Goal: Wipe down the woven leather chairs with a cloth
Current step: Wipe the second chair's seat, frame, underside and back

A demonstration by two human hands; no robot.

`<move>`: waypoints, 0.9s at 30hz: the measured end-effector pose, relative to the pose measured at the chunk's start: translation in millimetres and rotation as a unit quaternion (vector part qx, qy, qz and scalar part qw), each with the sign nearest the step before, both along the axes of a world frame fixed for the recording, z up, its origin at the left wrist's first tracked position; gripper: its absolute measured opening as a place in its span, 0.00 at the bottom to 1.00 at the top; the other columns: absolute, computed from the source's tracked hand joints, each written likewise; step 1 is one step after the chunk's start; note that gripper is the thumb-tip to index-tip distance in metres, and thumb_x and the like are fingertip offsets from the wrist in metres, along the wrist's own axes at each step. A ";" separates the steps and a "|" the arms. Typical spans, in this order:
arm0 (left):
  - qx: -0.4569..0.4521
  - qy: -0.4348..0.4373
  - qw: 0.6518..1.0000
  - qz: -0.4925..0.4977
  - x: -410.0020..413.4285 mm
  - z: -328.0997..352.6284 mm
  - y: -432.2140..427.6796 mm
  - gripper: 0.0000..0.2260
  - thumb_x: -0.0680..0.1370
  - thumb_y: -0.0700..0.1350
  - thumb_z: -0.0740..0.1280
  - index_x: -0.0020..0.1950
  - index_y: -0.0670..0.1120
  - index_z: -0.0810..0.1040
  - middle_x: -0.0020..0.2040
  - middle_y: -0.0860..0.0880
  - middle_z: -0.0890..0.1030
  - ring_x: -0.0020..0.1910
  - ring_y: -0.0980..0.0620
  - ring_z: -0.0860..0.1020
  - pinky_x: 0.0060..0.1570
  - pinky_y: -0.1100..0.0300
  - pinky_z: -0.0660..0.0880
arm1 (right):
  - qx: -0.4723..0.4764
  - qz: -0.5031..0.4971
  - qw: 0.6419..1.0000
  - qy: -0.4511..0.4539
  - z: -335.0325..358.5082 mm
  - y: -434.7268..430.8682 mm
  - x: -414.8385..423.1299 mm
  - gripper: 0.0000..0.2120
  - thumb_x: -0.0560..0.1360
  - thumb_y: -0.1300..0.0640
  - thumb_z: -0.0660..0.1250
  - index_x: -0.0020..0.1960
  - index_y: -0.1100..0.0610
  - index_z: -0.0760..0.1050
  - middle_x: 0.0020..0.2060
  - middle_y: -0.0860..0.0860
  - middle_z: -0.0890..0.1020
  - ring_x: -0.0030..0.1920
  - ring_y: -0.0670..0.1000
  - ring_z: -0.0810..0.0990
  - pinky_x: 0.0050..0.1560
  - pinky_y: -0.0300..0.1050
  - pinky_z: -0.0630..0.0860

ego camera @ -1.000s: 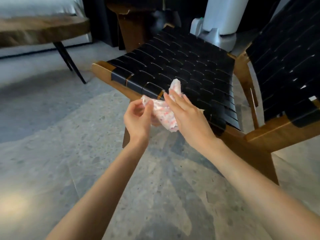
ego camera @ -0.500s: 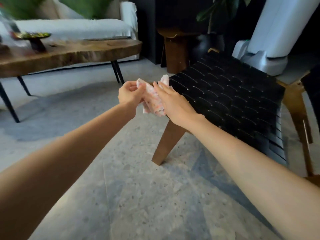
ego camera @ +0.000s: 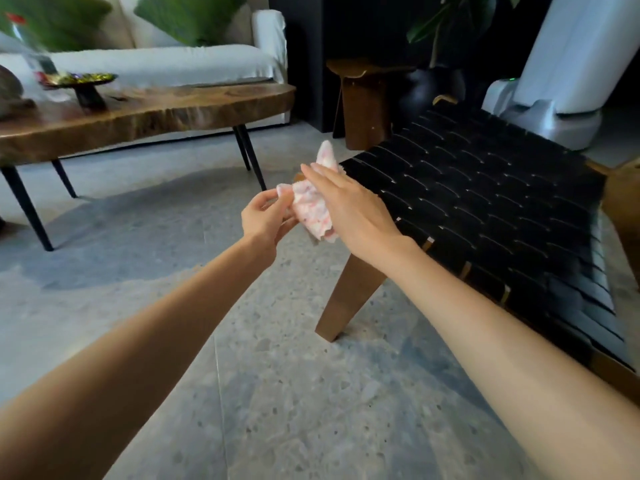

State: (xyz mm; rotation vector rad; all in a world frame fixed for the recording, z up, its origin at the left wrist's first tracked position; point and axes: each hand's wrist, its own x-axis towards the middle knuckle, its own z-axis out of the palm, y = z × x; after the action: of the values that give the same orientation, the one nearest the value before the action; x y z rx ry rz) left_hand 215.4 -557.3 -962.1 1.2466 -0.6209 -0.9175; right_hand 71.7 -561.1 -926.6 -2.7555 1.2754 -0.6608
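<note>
The cloth [ego camera: 313, 211], white with pink speckles, is bunched between the two hands at the front left corner of the woven leather chair [ego camera: 485, 202]. One tip pokes up above the fingers of the right hand [ego camera: 356, 209]. It stands taller and more pointed than it did half a second ago, when it barely cleared the fingertips.

The left hand [ego camera: 265, 218] pinches the cloth's near edge between thumb and curled fingers. It sits a little lower than it did a moment back, when it was level with the right hand. The right hand is open, fingers straight and close together, laid flat over the cloth's outer side much as before. The cloth may be brushing the seat's corner, but the right hand covers that spot.

The seat's black straps run away to the right, and the wooden leg [ego camera: 349, 292] angles down to the speckled grey floor [ego camera: 277, 393] under the right wrist. A second ago the chair was seen from closer and higher, with the backrest filling the right side; now the view is lower and takes in more of the room.

Behind the hands stands a slab-topped wooden coffee table [ego camera: 145, 116] carrying a dark footed dish [ego camera: 81, 79]. A white sofa [ego camera: 166, 64] is beyond it. A small wooden stool [ego camera: 363, 98] and a white appliance [ego camera: 568, 64] are behind the chair.
</note>
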 end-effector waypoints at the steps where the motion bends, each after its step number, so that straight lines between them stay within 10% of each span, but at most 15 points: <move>1: -0.020 -0.003 1.000 0.007 -6.1 -3.3 7.2 0.03 0.78 0.45 0.69 0.49 0.46 0.78 0.48 0.45 0.82 0.44 0.52 0.83 0.42 0.62 0.81 | 0.000 -0.002 1.000 -0.008 -2.2 5.2 -7.4 0.33 0.79 0.65 0.61 0.78 0.49 0.52 0.78 0.46 0.56 0.74 0.53 0.60 0.68 0.51 0.66; 8: -0.081 -0.194 0.976 -0.063 -64.9 -20.3 43.8 0.04 0.77 0.41 0.69 0.45 0.49 0.78 0.46 0.50 0.82 0.48 0.52 0.81 0.47 0.58 0.80 | -0.030 -0.024 0.998 -0.045 -26.1 41.1 -68.8 0.28 0.79 0.64 0.62 0.76 0.51 0.60 0.74 0.49 0.66 0.67 0.56 0.72 0.60 0.53 0.76; 27: -0.107 -0.118 0.963 -0.216 -232.3 -90.4 113.0 0.03 0.74 0.41 0.73 0.42 0.43 0.81 0.42 0.48 0.83 0.44 0.50 0.81 0.47 0.63 0.78 | -0.069 -0.271 0.960 0.005 -87.7 175.7 -240.3 0.29 0.71 0.68 0.70 0.71 0.58 0.70 0.67 0.53 0.75 0.59 0.55 0.80 0.50 0.53 0.81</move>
State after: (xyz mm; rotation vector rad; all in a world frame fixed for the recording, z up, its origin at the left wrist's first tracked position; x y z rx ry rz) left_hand -16.9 -444.3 -1052.5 1.0487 -1.1855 -1.0319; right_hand -168.6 -385.5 -1014.2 -2.4998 2.0882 -0.7842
